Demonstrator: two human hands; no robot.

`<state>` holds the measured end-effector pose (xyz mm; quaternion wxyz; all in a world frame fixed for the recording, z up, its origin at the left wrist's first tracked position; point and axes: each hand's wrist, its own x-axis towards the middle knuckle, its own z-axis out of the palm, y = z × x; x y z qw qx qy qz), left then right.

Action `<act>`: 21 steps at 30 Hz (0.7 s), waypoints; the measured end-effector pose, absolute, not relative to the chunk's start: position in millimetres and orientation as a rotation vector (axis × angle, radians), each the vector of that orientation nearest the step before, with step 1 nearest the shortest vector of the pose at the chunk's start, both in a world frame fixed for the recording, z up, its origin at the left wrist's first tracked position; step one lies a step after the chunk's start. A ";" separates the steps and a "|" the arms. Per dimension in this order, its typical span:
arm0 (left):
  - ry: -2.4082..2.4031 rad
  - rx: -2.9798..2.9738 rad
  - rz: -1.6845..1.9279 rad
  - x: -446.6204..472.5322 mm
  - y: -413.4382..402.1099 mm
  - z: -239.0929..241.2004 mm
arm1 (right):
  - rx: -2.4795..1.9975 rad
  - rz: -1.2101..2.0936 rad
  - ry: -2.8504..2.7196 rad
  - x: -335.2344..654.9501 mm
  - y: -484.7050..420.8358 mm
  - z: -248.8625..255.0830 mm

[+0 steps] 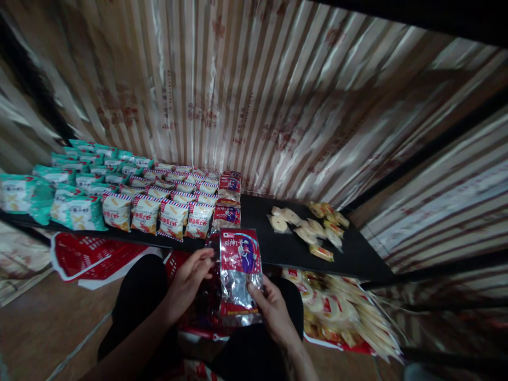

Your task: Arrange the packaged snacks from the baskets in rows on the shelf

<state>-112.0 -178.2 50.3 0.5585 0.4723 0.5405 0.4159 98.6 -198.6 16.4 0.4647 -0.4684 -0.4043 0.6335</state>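
My right hand pinches the lower right side of a red and silver snack packet, thumb on its front. The packet stands upright, its printed face with a purple figure towards me. Just left of it is my left hand, fingers loosely stretched towards dark red packaging partly hidden behind the packet. I see nothing held in that hand. Beyond, on the black shelf, similar red packets stand in a short row. Beside them are rows of white snack bags with striped tops.
Teal snack bags fill the shelf's left end. Round pale packaged items and small yellow packets lie on its right part. Below are a red basket and a pile of packaged goods. Striped sheeting hangs behind.
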 end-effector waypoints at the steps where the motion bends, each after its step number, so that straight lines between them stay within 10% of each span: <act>1: 1.210 1.087 0.918 -109.2 -181.8 50.2 | -1.146 1.543 -0.960 97.6 -195.0 21.1; 21: 1.317 0.962 0.993 -76.6 -81.1 51.3 | -1.354 1.036 -1.212 67.9 -52.4 48.4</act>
